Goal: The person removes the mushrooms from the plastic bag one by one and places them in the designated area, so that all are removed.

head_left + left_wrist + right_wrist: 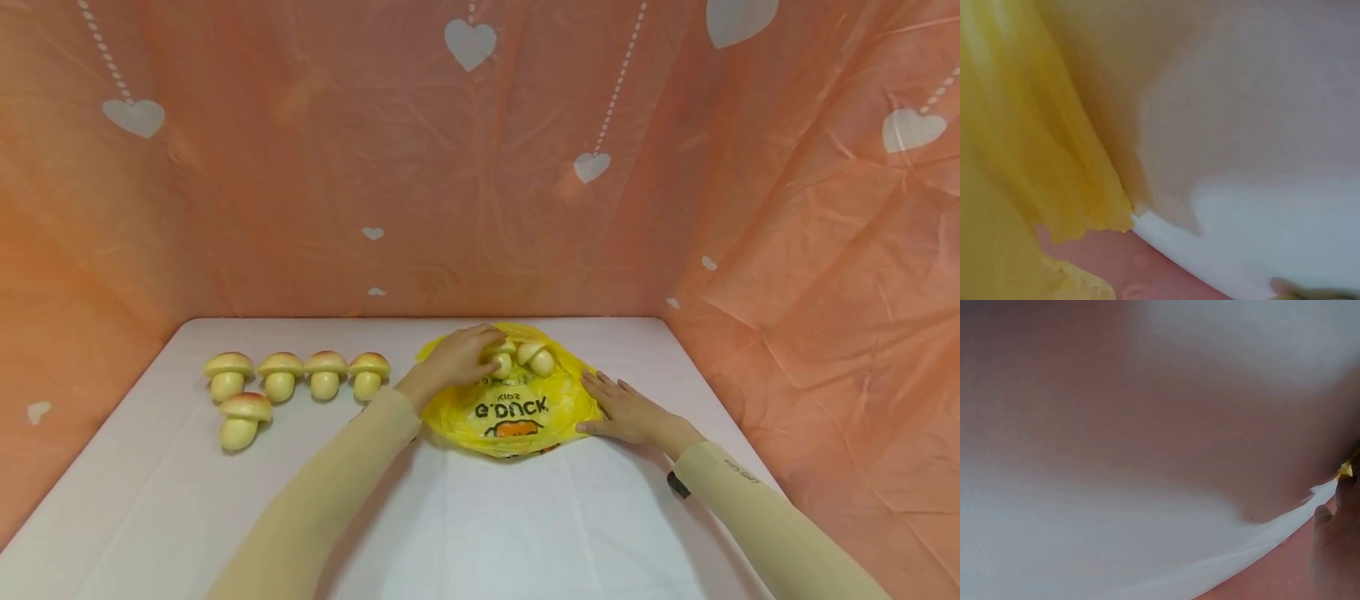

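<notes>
A yellow plastic bag (573,400) with black lettering and an orange duck-bill print lies with its mouth spread wide. My left hand (461,354) reaches over its left side and holds a toy mushroom (503,364) between fingers and thumb, inside the mouth. Right beside that one, a second toy mushroom (540,361) lies tilted in the bag. At the bag's right edge, my right hand (626,412) rests with fingers extended and thumb spread apart. The left wrist view shows the bag's hanging yellow folds (1029,125); the right wrist view catches part of the right hand (1341,550).
Several toy mushrooms stand on the left of the white table (480,533): a back row ending with one mushroom (368,375) near the bag, and one mushroom (242,421) in front. Orange cloth (315,183) with white hearts encloses the back and sides.
</notes>
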### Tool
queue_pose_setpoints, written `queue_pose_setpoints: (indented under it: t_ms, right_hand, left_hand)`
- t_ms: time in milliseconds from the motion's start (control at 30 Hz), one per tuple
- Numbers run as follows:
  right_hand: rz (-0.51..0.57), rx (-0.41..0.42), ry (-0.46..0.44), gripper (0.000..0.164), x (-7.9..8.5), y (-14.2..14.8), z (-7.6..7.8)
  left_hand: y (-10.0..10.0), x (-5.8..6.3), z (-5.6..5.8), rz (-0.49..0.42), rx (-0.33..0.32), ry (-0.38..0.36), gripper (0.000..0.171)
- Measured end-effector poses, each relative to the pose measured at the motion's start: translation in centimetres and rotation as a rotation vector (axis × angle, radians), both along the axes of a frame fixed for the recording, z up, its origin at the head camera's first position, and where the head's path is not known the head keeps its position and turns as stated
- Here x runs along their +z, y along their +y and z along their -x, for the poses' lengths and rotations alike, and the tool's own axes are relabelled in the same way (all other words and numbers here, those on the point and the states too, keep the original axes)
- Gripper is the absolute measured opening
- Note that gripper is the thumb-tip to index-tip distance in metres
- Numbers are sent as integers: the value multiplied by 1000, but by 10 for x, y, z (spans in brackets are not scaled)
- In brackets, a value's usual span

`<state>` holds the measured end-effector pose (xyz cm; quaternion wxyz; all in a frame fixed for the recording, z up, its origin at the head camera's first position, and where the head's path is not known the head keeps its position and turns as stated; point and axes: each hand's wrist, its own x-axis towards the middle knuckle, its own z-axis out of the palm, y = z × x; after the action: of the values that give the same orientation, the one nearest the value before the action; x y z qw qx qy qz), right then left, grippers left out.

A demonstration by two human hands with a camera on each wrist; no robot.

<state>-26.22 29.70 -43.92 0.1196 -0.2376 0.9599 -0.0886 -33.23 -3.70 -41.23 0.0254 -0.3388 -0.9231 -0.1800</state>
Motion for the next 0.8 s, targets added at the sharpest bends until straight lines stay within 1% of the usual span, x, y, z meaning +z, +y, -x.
queue_pose_setpoints:
  t_ms: [200,433,633,800]
  right_hand:
    - [0,-1,2,98,-1,1,1]
    - [0,6,4,98,-1,-1,2]
    - [-10,6,5,98,-2,-2,2]
    - [5,10,15,97,-2,-1,1]
  left_hand:
    - [4,-4,4,-21,42,-55,61]
    - [9,-12,9,-72,89,-70,68]
    - [11,-18,12,-133,115,-99,70]
    - [12,-19,11,-166,125,-128,70]
